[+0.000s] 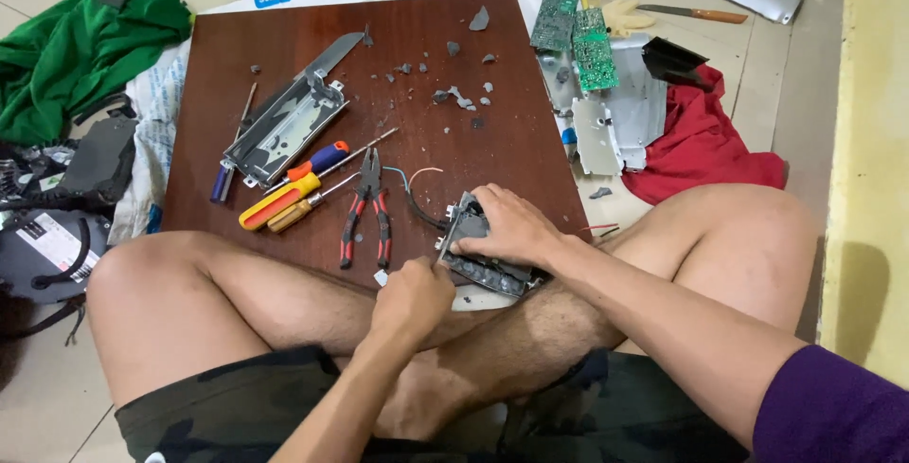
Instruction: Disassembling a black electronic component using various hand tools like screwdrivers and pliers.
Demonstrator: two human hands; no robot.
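I sit cross-legged at a dark wooden board (284,56). My right hand (511,226) lies over a grey electronic part (478,269) with wires at the board's near edge and holds it down. My left hand (412,297) is closed at the part's left end, pinching something small that I cannot make out. Red-handled pliers (367,212) lie just left of the part. Further left lie a yellow-handled screwdriver (279,203) and an orange-and-blue one (322,158).
A grey metal bracket (284,127) and plastic fragments (454,96) lie on the board. Green circuit boards (573,32), metal plates (615,117), a red cloth (705,146) and a knife (696,14) sit to the right. Green cloth (80,46) and black gear (57,217) lie left.
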